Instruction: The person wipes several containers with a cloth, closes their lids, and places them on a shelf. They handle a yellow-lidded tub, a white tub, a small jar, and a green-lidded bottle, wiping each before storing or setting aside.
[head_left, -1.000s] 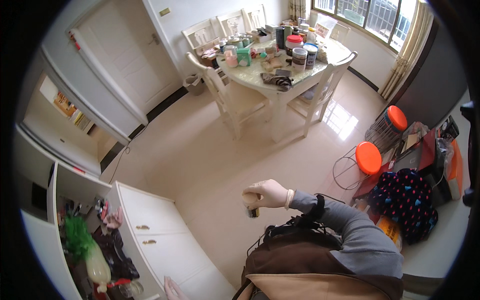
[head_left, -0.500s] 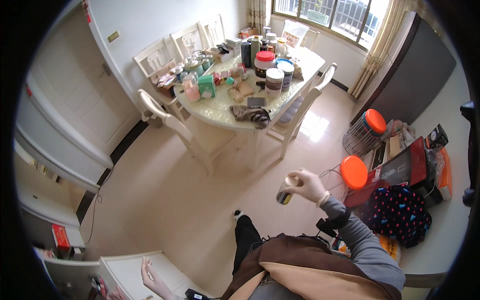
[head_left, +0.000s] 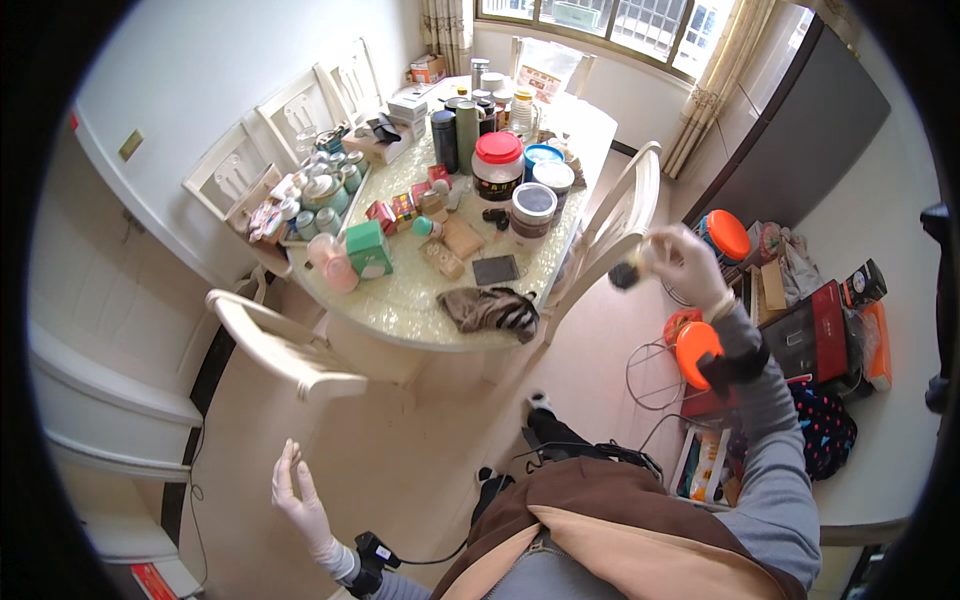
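Small jar (head_left: 625, 275), right of centre in the frame, is the item in hand. Surroundings by size: dining table (head_left: 390, 312), upper centre, crowded with goods; white chair (head_left: 285, 345) at its left end, second white chair (head_left: 602, 262) on its right side; orange stool (head_left: 697, 354), right of frame. On the tabletop: red-lidded tub (head_left: 497, 168), green box (head_left: 369, 250), striped cloth (head_left: 490, 312) at the near edge. Left hand (head_left: 302, 505), lower left: fingers extended, nothing in it, above the floor. Right hand (head_left: 690, 268): thumb and fingers pinched around the jar. Progress, as judged: jar is picked up and held in the air; not yet set down. Blur hides its detail; cannot tell whether it is opened.
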